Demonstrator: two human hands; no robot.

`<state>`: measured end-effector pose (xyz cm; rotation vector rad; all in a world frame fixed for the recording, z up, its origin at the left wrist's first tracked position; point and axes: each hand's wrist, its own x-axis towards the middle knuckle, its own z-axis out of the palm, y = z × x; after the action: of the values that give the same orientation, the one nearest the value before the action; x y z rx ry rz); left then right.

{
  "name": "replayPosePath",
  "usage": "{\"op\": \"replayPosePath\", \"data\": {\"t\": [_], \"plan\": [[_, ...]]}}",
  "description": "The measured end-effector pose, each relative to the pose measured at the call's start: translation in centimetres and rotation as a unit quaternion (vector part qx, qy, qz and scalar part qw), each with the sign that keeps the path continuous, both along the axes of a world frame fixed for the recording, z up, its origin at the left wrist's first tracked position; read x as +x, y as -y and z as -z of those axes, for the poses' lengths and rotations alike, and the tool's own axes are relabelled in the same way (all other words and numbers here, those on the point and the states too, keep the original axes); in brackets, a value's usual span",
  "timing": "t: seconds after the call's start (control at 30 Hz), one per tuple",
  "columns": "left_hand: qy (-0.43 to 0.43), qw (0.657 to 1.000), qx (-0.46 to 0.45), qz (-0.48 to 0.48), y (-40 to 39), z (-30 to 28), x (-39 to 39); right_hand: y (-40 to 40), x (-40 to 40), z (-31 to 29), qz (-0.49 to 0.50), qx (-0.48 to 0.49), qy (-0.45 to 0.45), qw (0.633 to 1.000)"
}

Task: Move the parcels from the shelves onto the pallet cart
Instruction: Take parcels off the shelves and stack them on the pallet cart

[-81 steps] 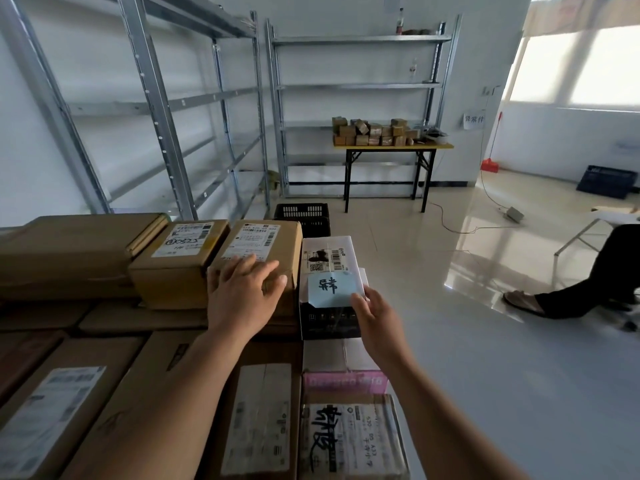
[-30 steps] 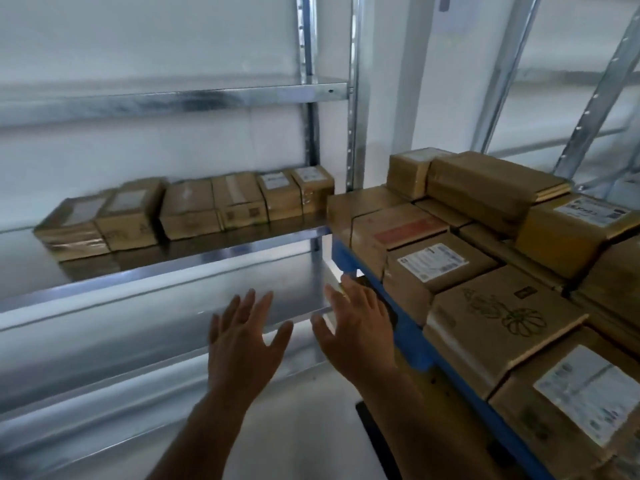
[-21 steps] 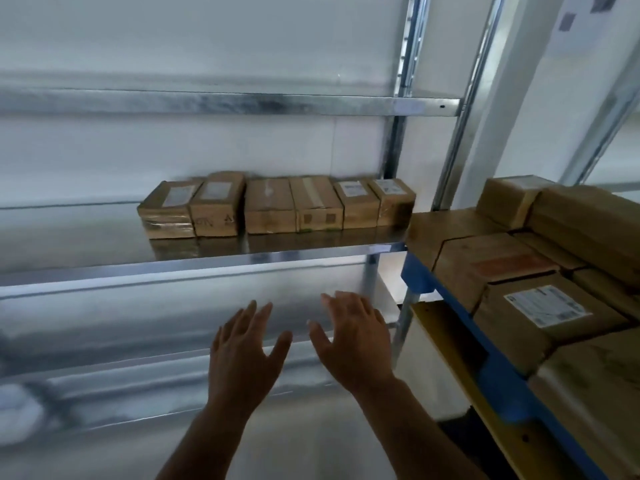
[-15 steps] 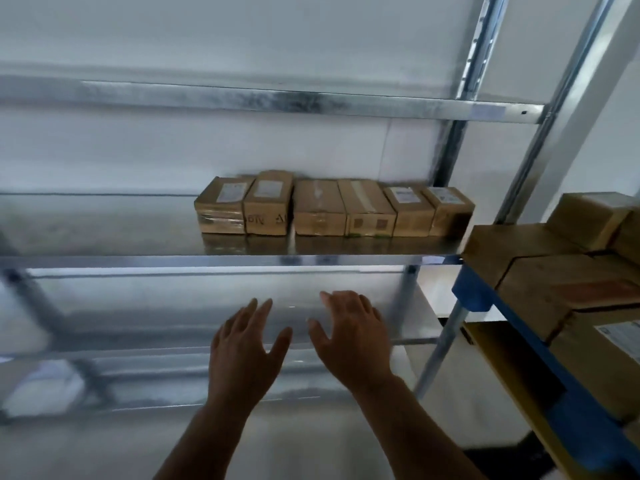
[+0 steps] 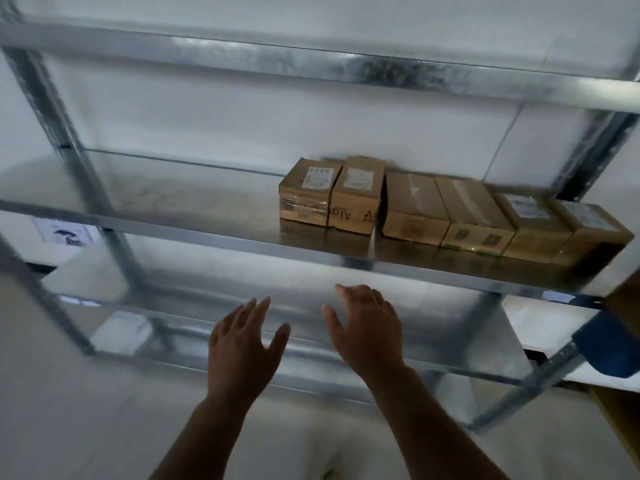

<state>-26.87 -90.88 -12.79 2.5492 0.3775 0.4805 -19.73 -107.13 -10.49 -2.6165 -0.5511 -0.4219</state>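
Both hands empty, fingers spread: left hand (image 5: pixel 242 344) & right hand (image 5: pixel 367 327) hover below the shelf's (image 5: pixel 207 230) front edge. Six parcels (image 5: pixel 450 213) in a row at shelf's right end, above & right of hands.

six brown parcels (image 5: pixel 450 209) side by side on shelf (image 5: pixel 207 230).

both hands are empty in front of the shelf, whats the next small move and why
Probably reach both hands up and forward to the row of parcels on the middle shelf. The left hand and right hand are open, hold nothing, and hang below that shelf's front edge, short of the boxes. The nearest to them looks like the leftmost parcel, so it seems the natural first grab.
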Motion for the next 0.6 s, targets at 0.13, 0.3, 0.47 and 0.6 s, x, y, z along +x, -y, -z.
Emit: {"op": "replayPosePath", "data": {"t": [0.13,0.3,0.47,0.6], "plan": [[-0.026,1.000,0.007,0.000,-2.6,0.7,4.5,-2.3,5.1,1.0,0.003,0.014,0.001,1.000],[-0.032,0.999,0.029,0.013,-5.6,0.1,12.2,-5.0,12.2,1.2,-0.001,0.011,-0.013,1.000],[-0.046,0.998,0.043,0.016,-7.4,-0.2,18.6,-6.5,18.8,1.1,0.003,0.011,-0.026,1.000],[-0.056,0.997,0.050,0.027,-9.2,0.4,22.0,-7.7,22.4,1.7,0.028,-0.009,-0.041,0.999]]}}
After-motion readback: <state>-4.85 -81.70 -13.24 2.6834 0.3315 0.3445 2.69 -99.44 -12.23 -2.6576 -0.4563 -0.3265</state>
